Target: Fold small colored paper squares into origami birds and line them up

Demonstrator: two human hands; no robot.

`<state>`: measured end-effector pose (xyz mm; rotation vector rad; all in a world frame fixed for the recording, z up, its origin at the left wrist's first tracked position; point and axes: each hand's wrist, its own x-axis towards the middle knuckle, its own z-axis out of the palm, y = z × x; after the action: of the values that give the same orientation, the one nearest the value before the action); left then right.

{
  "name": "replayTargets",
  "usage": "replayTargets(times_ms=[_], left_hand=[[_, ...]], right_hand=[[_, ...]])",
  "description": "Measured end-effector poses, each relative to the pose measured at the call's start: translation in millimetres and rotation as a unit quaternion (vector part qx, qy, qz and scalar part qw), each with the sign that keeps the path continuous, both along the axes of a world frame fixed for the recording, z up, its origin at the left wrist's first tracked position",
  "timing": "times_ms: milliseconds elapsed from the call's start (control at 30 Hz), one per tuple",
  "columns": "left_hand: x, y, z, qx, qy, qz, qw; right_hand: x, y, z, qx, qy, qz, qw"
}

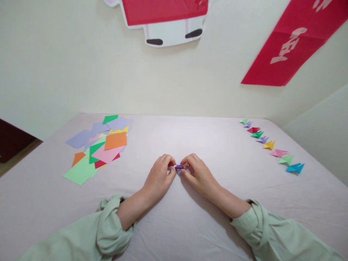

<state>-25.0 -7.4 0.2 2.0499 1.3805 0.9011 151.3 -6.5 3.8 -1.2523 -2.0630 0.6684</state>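
A small folded piece of purple origami paper (179, 168) is pinched between my two hands, close over the middle of the table. My left hand (162, 173) grips its left side between thumb and fingers. On the right side, my right hand (198, 173) pinches it the same way, fingertips nearly meeting the left ones. Parts of the folded paper are hidden behind the fingers, so its full shape does not show.
Loose coloured paper squares (116, 140) lie in an overlapping pile at the left. Several small folded paper figures, a blue one (295, 168) nearest, form a slanting row at the right. The cloth-covered table (174, 224) meets a wall behind, where a red banner (290, 47) hangs.
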Motion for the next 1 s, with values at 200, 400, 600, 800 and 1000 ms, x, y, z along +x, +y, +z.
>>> replayTargets(times_ms=[200, 400, 600, 800, 1000], left_hand=[[3.6, -4.0, 4.4, -0.013, -0.001, 0.001, 1.0], [3.7, -3.7, 4.2, -0.021, -0.008, -0.006, 1.0], [3.9, -5.0, 6.2, -0.023, -0.019, -0.015, 0.999], [4.6, -4.2, 8.9, -0.034, -0.031, -0.012, 0.999], [4.4, -1.7, 8.4, -0.053, -0.062, -0.007, 0.997]], right_hand=[[-1.7, 2.5, -1.7, 0.013, -0.016, 0.002, 1.0], [-3.5, 2.3, -0.2, 0.021, -0.035, 0.002, 0.999], [-4.4, 1.5, -2.0, 0.037, -0.039, 0.011, 0.998], [-5.1, 1.4, -2.7, 0.042, -0.041, 0.012, 0.998], [-5.2, -0.2, -1.7, 0.04, -0.042, 0.016, 0.998]])
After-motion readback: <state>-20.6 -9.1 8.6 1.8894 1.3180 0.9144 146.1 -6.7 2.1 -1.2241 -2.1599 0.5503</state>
